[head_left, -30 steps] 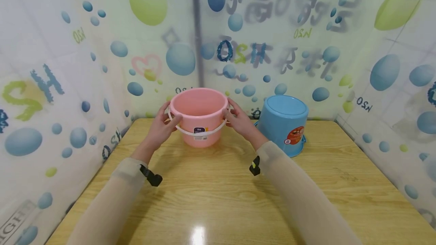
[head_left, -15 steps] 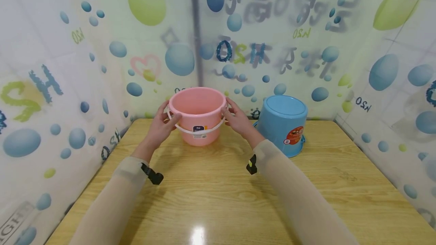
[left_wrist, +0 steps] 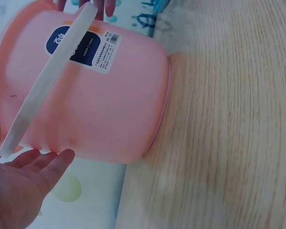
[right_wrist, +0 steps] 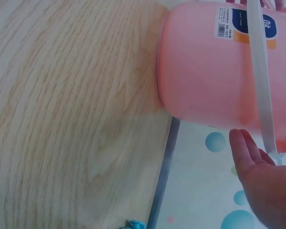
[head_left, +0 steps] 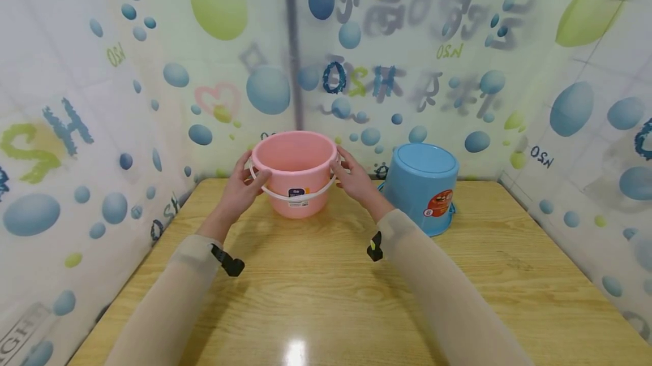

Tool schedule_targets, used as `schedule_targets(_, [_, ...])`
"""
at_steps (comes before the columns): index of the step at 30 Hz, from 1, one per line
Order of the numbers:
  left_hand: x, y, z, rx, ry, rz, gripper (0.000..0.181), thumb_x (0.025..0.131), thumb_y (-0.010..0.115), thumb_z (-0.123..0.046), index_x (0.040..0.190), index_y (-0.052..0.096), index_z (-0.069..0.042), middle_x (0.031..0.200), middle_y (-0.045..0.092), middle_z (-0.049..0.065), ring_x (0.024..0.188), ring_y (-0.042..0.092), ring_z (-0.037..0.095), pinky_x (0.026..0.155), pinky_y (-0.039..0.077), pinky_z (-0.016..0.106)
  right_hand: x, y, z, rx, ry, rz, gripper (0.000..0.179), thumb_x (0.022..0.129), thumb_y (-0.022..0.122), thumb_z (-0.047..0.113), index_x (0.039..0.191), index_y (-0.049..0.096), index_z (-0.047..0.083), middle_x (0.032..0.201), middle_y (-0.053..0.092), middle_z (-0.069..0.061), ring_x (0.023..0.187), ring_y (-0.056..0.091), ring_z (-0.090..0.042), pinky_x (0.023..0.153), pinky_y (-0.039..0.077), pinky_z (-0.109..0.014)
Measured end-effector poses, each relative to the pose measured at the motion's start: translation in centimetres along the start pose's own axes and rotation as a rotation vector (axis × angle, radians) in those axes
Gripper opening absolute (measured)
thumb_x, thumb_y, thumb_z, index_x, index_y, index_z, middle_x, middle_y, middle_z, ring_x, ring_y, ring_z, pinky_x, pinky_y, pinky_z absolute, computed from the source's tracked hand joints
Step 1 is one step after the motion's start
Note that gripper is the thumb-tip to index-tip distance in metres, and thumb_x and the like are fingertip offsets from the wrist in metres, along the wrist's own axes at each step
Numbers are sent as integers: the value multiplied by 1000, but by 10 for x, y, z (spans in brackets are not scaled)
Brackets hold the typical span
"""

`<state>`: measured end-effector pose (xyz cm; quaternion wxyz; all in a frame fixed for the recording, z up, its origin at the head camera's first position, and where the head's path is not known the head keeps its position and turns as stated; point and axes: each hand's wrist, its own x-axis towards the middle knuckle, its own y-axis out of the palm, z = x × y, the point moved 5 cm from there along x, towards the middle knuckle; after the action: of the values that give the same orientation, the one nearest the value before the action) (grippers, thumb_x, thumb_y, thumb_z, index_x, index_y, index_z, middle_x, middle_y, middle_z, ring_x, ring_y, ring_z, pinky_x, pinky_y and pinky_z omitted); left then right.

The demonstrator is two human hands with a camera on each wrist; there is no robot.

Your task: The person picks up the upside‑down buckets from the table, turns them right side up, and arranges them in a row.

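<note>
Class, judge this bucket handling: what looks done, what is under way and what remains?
Seemingly done: the pink bucket is upright, its base apparently on the table. In hand: the left hand and right hand grip it at opposite sides. Remaining, probably: letting go. The upside-down blue bucket is untouched; whether it needs handling is unclear.

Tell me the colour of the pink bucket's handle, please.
White; the handle shows best in the left wrist view.

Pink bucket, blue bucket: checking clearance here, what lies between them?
The right hand, touching the pink bucket, is between it and the upturned blue bucket, as the head view shows.
</note>
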<state>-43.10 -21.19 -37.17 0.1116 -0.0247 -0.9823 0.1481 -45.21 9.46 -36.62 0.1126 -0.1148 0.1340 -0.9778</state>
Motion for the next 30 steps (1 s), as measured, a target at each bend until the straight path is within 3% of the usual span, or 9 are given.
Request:
schedule_targets(5, [-3,-1,-2,-44,-16,5,100,109,64,-51,179,-3,-25,178,29,26,161,39,46,125,43,64,-4,-4,4,-40,-13,-50,77,114,54,54,178,19,30,176,34,-22,157,46,-45,121,49,-62])
schedule_targets(9, [-7,-7,-8,-22,4,-45,98,110,63,-50,179,0,-21,180,22,24,166,30,44,130,37,63,-12,-10,14,-79,-30,-106,76,113,56,53,177,22,31,179,32,-21,158,44,-46,123,46,-64])
schedule_targets(15, [-17,-17,-28,67,71,-185,95,106,68,-56,178,17,-20,178,32,18,165,34,41,131,36,63,-35,-15,35,-138,-38,-105,75,113,59,50,177,23,33,179,35,-15,158,46,-41,122,48,-63])
schedule_targets(18, [-24,-18,-40,81,111,-214,91,106,69,-54,176,23,-20,177,36,15,165,36,38,132,34,64,-51,-17,43,-162,-42,-77,75,113,60,49,177,24,31,178,37,-12,159,47,-38,123,48,-61])
schedule_targets(24, [-38,-7,-67,95,197,-194,83,107,71,-47,174,31,-22,174,44,10,162,42,34,130,38,62,-81,-21,51,-207,-105,7,74,114,60,42,176,25,22,176,40,-14,157,49,-38,123,48,-61])
schedule_targets(30, [-50,19,-92,52,319,-93,72,109,72,-31,171,39,-16,167,52,14,158,48,34,128,41,60,-112,-28,48,-222,-153,84,71,115,60,34,175,27,17,174,41,-19,157,49,-43,122,48,-62])
